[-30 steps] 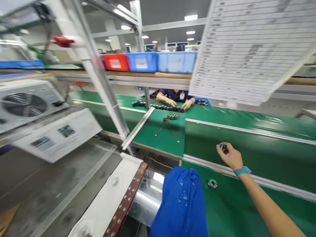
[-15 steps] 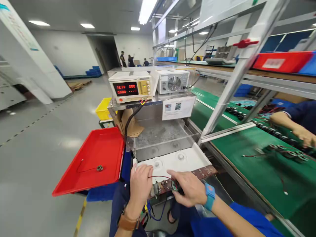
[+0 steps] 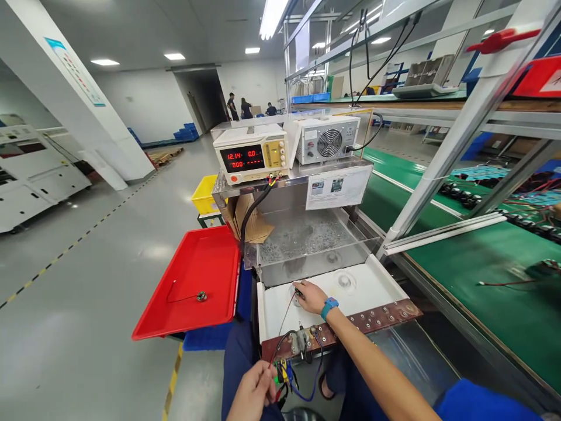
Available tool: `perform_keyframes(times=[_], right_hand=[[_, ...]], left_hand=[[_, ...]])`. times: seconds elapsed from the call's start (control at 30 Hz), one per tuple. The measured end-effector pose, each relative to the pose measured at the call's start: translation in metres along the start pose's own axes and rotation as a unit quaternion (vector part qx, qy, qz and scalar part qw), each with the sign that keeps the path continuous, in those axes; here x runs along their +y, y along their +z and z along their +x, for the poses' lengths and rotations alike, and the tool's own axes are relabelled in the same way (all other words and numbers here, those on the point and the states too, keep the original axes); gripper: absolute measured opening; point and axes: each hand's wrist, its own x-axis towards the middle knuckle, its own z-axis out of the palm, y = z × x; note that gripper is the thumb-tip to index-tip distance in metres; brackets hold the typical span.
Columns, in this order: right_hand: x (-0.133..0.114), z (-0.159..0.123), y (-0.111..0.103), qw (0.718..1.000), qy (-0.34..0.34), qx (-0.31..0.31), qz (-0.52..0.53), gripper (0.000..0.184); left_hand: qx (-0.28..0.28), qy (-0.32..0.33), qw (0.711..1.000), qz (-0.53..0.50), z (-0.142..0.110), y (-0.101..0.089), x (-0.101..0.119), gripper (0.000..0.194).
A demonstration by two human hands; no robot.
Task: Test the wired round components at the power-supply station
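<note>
My right hand reaches over the white tray, its fingers closed on a small dark round part that looks like a motor stator. Those fingers are at the left raised disc of the tray and partly hide it. A thin red wire runs from the part down towards my left hand. My left hand is closed in a pinch on the wire's end, just in front of the brown strip with its metal studs. A metal clamp-like fitting and several coloured leads sit beside that hand.
On the left, a red tray holds a similar wired part. Behind the white tray stand a clear guard and a power supply with red digits. A green conveyor and slanted metal post are on the right.
My right hand has moved the round part from the brown strip to the left disc. My left hand has drawn back towards my body with the wire. The co-worker's hand has left view.
</note>
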Motion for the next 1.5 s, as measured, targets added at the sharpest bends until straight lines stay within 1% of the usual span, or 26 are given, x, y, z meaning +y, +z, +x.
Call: perform_keyframes(times=[0.1,0.17,0.23,0.27,0.37,0.43,0.57,0.7,0.8,0.93,1.1,1.23,1.3,1.43,1.5], right_hand=[[0.004,-0.002,0.004,1.000,-0.001,-0.013,0.005,0.048],[0.006,-0.001,0.005,1.000,-0.001,-0.011,0.014,0.050],[0.007,0.001,0.006,1.000,0.009,-0.006,0.020,0.049],[0.006,0.002,0.006,1.000,0.019,-0.004,0.018,0.045],[0.005,0.003,0.006,0.999,0.053,-0.003,-0.002,0.028],[0.005,0.005,0.005,0.998,0.069,-0.005,-0.014,0.023],[0.006,0.006,0.005,0.997,0.079,-0.010,-0.017,0.027],[0.008,0.006,0.005,0.996,0.085,-0.018,-0.018,0.027],[0.008,0.005,0.006,0.996,0.083,-0.008,-0.020,0.028],[0.010,0.005,0.009,0.997,0.079,0.011,-0.021,0.028],[0.012,0.006,0.012,0.997,0.080,0.007,-0.018,0.029],[0.014,0.007,0.012,0.997,0.077,0.005,-0.021,0.029],[0.014,0.008,0.012,0.997,0.077,0.002,-0.021,0.029],[0.015,0.008,0.013,0.997,0.076,0.007,-0.021,0.030],[0.015,0.009,0.014,0.997,0.074,0.013,-0.022,0.030]], left_hand=[[-0.071,-0.019,0.990,-0.120,0.000,0.019,0.011,0.054],[-0.107,-0.025,0.981,-0.160,-0.001,0.034,0.024,0.051],[-0.142,-0.034,0.976,-0.164,-0.001,0.048,0.037,0.051],[-0.155,-0.036,0.974,-0.159,-0.001,0.054,0.042,0.052],[-0.178,-0.024,0.974,-0.140,0.002,0.068,0.051,0.054],[-0.177,-0.008,0.976,-0.128,0.004,0.074,0.054,0.054],[-0.154,0.000,0.980,-0.124,0.008,0.076,0.062,0.049],[-0.134,0.015,0.978,-0.162,0.017,0.073,0.083,0.045],[-0.135,0.030,0.972,-0.188,0.025,0.071,0.100,0.041],[-0.135,0.028,0.971,-0.193,0.037,0.075,0.112,0.038],[-0.077,0.039,0.981,-0.174,0.061,0.082,0.108,0.044],[-0.030,0.070,0.989,-0.127,0.080,0.082,0.100,0.050],[-0.029,0.094,0.989,-0.112,0.084,0.081,0.096,0.047],[-0.053,0.128,0.984,-0.111,0.084,0.079,0.093,0.036],[-0.049,0.137,0.984,-0.105,0.085,0.080,0.092,0.035]])
